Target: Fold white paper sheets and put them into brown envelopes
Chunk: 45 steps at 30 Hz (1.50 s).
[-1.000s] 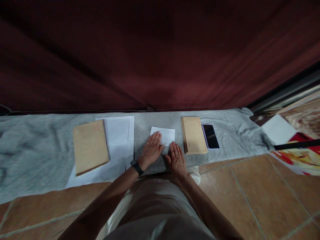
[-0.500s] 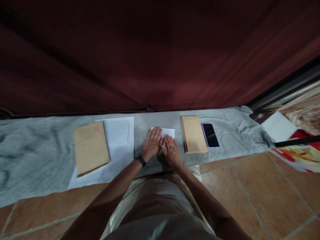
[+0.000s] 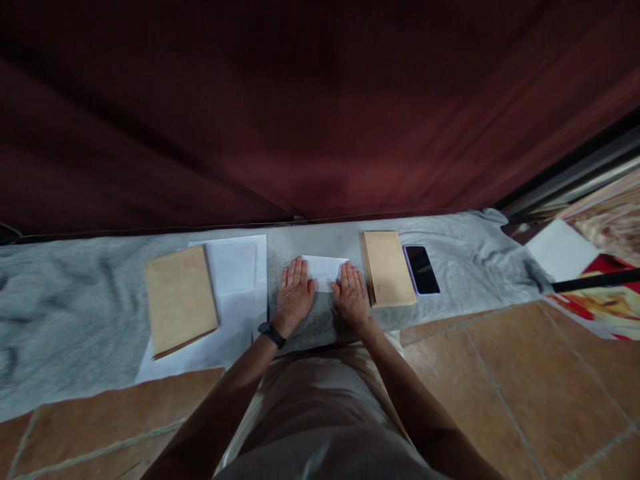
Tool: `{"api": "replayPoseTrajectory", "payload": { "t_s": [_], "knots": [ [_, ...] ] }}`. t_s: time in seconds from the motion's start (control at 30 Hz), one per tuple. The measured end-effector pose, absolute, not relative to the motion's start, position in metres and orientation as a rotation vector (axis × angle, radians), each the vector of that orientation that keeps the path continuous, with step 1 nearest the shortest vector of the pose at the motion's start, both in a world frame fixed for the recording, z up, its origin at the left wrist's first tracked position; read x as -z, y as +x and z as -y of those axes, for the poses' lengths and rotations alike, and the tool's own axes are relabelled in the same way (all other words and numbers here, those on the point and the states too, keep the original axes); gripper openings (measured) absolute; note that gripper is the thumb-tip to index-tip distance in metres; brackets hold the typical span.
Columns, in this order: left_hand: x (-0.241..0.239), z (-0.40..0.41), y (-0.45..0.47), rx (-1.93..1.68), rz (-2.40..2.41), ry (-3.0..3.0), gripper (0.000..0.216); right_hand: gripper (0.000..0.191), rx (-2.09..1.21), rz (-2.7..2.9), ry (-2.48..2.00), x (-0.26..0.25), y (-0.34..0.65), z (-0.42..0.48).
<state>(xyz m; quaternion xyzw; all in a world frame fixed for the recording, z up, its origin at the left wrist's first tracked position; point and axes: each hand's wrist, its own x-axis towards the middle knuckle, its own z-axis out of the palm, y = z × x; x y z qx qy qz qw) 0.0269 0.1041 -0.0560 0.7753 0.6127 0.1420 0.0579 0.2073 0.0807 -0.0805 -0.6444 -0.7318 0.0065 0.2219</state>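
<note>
A small folded white paper lies on a grey cloth spread over the floor. My left hand, with a black band at the wrist, rests flat and open on the paper's left edge. My right hand lies flat and open on its right edge, fingers together. A stack of brown envelopes sits just right of my right hand. To the left, one brown envelope lies on white sheets.
A dark phone lies right of the envelope stack. A dark red curtain hangs behind the cloth. Brown floor tiles run along the near side. A white sheet and colourful printed paper lie at the far right.
My hands, close together over the middle of the paper before, have slid apart to its left and right edges, uncovering its middle.
</note>
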Motion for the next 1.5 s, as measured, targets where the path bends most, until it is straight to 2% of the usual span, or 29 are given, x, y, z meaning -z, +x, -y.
{"api": "replayPoseTrajectory", "payload": {
  "t_s": [0.33,0.53,0.7,1.2,1.33,1.5],
  "knots": [
    [0.055,-0.095,0.008,-0.688,-1.871,2.219,0.051,0.06,0.023,1.973,-1.781,0.079,0.206,-0.079],
    [0.05,-0.098,0.011,-0.69,-1.95,2.184,0.04,0.052,-0.194,2.15,-1.624,0.061,0.18,-0.089],
    [0.047,-0.095,0.011,-0.651,-1.969,2.186,0.041,0.047,-0.291,2.323,-1.491,0.06,0.156,-0.097],
    [0.035,-0.099,0.016,-0.537,-2.018,2.018,0.039,0.061,-0.101,2.064,-1.759,0.076,0.2,-0.097],
    [0.033,-0.108,0.014,-0.623,-1.941,1.727,0.03,0.062,-0.046,1.994,-1.772,0.078,0.202,-0.083],
    [0.033,-0.119,0.012,-0.844,-1.725,1.308,0.005,0.061,-0.048,1.958,-1.771,0.076,0.205,-0.075]
  ]
}}
